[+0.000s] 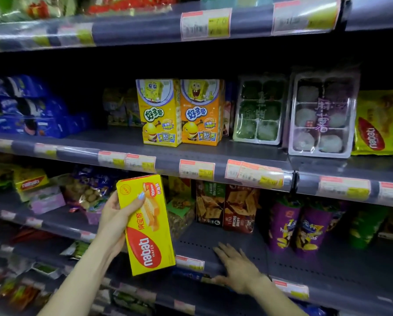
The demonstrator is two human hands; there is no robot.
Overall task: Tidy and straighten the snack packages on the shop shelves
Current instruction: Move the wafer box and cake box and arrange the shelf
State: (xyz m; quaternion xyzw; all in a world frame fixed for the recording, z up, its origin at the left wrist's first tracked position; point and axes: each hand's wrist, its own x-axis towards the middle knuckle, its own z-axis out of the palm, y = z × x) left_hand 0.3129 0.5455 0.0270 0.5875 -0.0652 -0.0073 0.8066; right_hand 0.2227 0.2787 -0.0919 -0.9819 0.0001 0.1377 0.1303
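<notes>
The left hand (113, 215) gripped a yellow nabati wafer box (146, 224) upright in front of the shelves, thumb across its face, while the right hand (239, 267) lay open and flat on a bare stretch of the lower shelf (213, 238). Behind that gap stood two brown cracker boxes (227, 206), with purple cups (298, 226) to their right. Two yellow cartoon boxes (179, 112) stood side by side on the shelf above.
</notes>
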